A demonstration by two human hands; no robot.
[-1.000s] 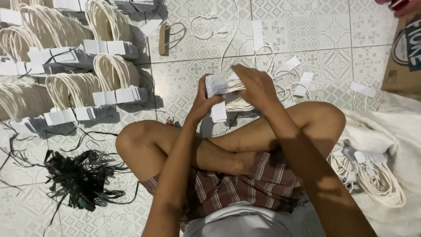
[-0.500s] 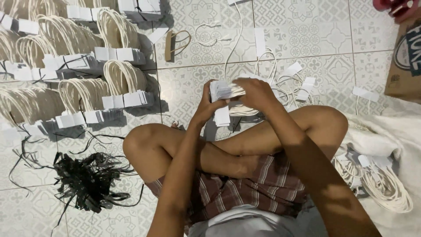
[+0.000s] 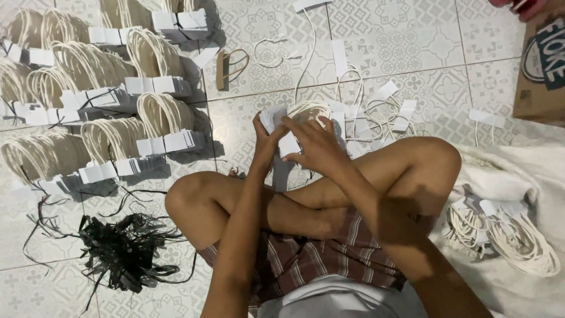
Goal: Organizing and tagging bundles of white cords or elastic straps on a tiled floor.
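Observation:
I sit cross-legged on a patterned tile floor. My left hand [image 3: 263,140] grips a stack of white paper tags with cream cord loops [image 3: 306,111] at its left end, held above my shins. My right hand [image 3: 315,144] lies over the stack's near side, fingers spread on the white tags [image 3: 288,143]. The cord loops arch up behind both hands. Part of the stack is hidden under my right hand.
Tied bundles of cord handles with white tags [image 3: 159,126] lie in rows at the left. A heap of black strips [image 3: 123,250] sits near my left knee. Loose handles [image 3: 382,112] lie ahead, more on white cloth [image 3: 518,241] at right. A cardboard box [image 3: 541,70] stands far right.
Both hands have lowered the stack toward my legs. My right hand slid from the top of the stack to its near side, and the cord loops now show above the hands.

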